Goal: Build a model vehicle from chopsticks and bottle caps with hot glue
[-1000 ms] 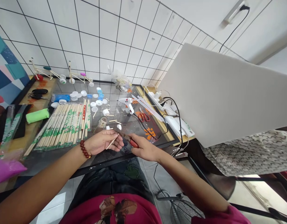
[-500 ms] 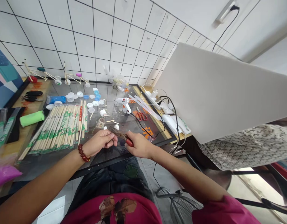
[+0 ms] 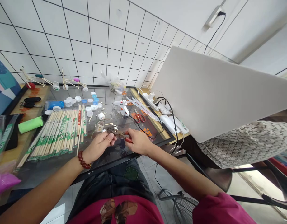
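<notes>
Rusty pliers (image 3: 119,133) with red handles lie across the middle, over the near part of the dark glass table. My right hand (image 3: 137,141) is closed around their handles. At the jaw end, my left hand (image 3: 101,144) has its thumb and fingers pressed together; whatever they pinch is too small or hidden to name. A red bead bracelet (image 3: 84,160) circles my left wrist. Just beyond the jaws are a white bottle cap (image 3: 101,116) and short pieces of wooden stick (image 3: 109,124).
Wrapped chopsticks (image 3: 56,132) cover the left part of the table (image 3: 103,158). Several bottle caps (image 3: 94,107), a glue gun (image 3: 122,105) with its cord, red scissors (image 3: 140,118) and glue sticks (image 3: 143,109) lie farther back. A power strip (image 3: 150,101) is on the right.
The whole view has shifted slightly. My left thumb now lies flatter against its fingers near the jaws, and my right hand still grips the pliers.
</notes>
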A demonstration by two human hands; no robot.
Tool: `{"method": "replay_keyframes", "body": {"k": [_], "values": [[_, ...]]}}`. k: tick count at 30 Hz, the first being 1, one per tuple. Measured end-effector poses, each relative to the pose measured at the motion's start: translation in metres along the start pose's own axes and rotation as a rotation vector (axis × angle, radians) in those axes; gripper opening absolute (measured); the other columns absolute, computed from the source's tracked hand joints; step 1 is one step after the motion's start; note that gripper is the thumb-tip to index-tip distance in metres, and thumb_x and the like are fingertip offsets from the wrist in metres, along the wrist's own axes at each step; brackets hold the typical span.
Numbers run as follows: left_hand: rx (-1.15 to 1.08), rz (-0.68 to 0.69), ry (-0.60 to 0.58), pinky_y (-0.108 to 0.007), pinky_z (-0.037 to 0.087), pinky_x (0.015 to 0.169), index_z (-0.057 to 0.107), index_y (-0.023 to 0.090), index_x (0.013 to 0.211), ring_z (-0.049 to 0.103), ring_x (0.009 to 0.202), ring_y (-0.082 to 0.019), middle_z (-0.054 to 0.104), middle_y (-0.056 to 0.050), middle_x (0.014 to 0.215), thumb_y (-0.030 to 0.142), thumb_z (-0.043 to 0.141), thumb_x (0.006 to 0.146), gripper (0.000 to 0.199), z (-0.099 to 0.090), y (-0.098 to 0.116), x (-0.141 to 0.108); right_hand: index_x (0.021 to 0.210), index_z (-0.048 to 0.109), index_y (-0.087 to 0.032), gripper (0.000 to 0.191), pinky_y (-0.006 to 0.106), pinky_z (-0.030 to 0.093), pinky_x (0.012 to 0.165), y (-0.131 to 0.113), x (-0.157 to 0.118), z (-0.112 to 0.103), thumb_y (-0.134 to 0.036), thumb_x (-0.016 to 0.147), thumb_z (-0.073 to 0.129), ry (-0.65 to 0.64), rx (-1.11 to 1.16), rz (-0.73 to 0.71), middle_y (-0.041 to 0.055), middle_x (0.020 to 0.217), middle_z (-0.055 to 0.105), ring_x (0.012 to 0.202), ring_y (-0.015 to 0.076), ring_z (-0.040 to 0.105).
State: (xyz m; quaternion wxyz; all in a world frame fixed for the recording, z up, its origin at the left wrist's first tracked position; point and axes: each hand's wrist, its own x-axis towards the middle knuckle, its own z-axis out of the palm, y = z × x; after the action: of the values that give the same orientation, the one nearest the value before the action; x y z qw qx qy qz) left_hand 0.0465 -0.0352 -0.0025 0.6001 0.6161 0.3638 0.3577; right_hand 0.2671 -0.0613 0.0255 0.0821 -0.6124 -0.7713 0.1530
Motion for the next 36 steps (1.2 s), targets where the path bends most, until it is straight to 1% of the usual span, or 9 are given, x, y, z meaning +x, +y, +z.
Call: {"method": "replay_keyframes", "body": {"k": [6, 12, 16, 19, 22, 28, 30, 33, 36], "values": [[-0.007, -0.028, 0.089, -0.026, 0.035, 0.051, 0.065, 0.017, 0.076, 0.046, 0.059, -0.013, 0.055, -0.001, 0.065, 0.079, 0.06, 0.082, 0.062, 0.004, -0.001, 0.001, 0.104, 0.063, -0.019, 0.019, 0.029, 0.028, 0.063, -0.005, 0.008, 0.003, -0.031, 0.089, 0.06, -0.096, -0.088, 0.045, 0.0056, 0.088, 0.074, 0.076, 0.0206, 0.065], [-0.259, -0.159, 0.151, -0.02, 0.023, 0.044, 0.059, 0.016, 0.074, 0.035, 0.05, -0.007, 0.047, 0.004, 0.061, 0.075, 0.075, 0.071, 0.061, 0.009, -0.008, 0.004, 0.108, 0.065, -0.018, 0.024, 0.029, 0.032, 0.065, -0.003, 0.02, 0.007, -0.034, 0.095, 0.054, -0.102, -0.172, 0.022, 0.009, 0.096, 0.078, 0.085, 0.0222, 0.071], [-0.338, -0.2, 0.098, -0.017, 0.021, 0.042, 0.059, 0.015, 0.081, 0.032, 0.048, -0.004, 0.045, 0.005, 0.064, 0.066, 0.076, 0.077, 0.054, 0.005, -0.003, 0.006, 0.111, 0.065, -0.019, 0.028, 0.029, 0.036, 0.067, -0.001, 0.023, 0.007, -0.04, 0.096, 0.052, -0.062, -0.198, 0.059, 0.0095, 0.098, 0.078, 0.088, 0.0239, 0.073], [-0.517, -0.266, 0.027, -0.014, 0.025, 0.041, 0.065, 0.011, 0.089, 0.036, 0.048, -0.003, 0.049, 0.003, 0.068, 0.047, 0.081, 0.08, 0.04, -0.005, 0.001, 0.011, 0.112, 0.064, -0.021, 0.028, 0.029, 0.039, 0.069, 0.001, 0.023, -0.001, -0.039, 0.093, 0.053, -0.034, -0.168, 0.126, 0.0088, 0.103, 0.079, 0.093, 0.0253, 0.073], [-0.656, -0.323, 0.019, -0.012, 0.03, 0.04, 0.067, 0.01, 0.087, 0.04, 0.048, -0.002, 0.051, 0.002, 0.068, 0.03, 0.079, 0.083, 0.024, -0.011, 0.001, 0.014, 0.115, 0.062, -0.021, 0.031, 0.03, 0.042, 0.071, 0.002, 0.024, -0.006, -0.038, 0.091, 0.054, -0.036, -0.141, 0.214, 0.0093, 0.109, 0.078, 0.097, 0.0274, 0.073], [-0.701, -0.403, -0.084, -0.012, 0.033, 0.036, 0.065, 0.01, 0.078, 0.045, 0.044, -0.004, 0.053, 0.001, 0.062, 0.023, 0.078, 0.083, 0.019, -0.009, 0.002, 0.009, 0.118, 0.062, -0.02, 0.032, 0.032, 0.047, 0.077, 0.008, 0.034, 0.0, -0.034, 0.093, 0.049, -0.035, -0.105, 0.332, 0.0112, 0.111, 0.078, 0.104, 0.0298, 0.073], [-0.706, -0.389, -0.099, -0.014, 0.044, 0.041, 0.069, 0.01, 0.087, 0.056, 0.048, -0.008, 0.062, -0.002, 0.065, 0.021, 0.079, 0.082, 0.015, -0.009, 0.004, 0.007, 0.12, 0.061, -0.02, 0.033, 0.034, 0.049, 0.079, 0.016, 0.037, 0.0, -0.037, 0.094, 0.048, 0.002, -0.118, 0.384, 0.0118, 0.113, 0.077, 0.105, 0.0309, 0.073], [-0.708, -0.345, -0.087, -0.023, 0.059, 0.058, 0.071, 0.014, 0.103, 0.072, 0.065, -0.016, 0.075, -0.008, 0.078, 0.017, 0.079, 0.083, 0.022, -0.01, 0.005, 0.007, 0.12, 0.062, -0.019, 0.046, 0.037, 0.052, 0.082, 0.032, 0.037, -0.001, -0.056, 0.093, 0.057, 0.055, -0.193, 0.399, 0.0139, 0.115, 0.076, 0.108, 0.0337, 0.072], [-0.721, -0.322, -0.063, -0.031, 0.064, 0.076, 0.073, 0.015, 0.101, 0.078, 0.083, -0.021, 0.08, -0.011, 0.089, 0.018, 0.08, 0.082, 0.02, -0.009, 0.004, 0.009, 0.118, 0.064, -0.018, 0.064, 0.038, 0.053, 0.083, 0.046, 0.033, 0.003, -0.071, 0.084, 0.067, 0.063, -0.27, 0.378, 0.0157, 0.115, 0.074, 0.109, 0.0344, 0.072]]}}
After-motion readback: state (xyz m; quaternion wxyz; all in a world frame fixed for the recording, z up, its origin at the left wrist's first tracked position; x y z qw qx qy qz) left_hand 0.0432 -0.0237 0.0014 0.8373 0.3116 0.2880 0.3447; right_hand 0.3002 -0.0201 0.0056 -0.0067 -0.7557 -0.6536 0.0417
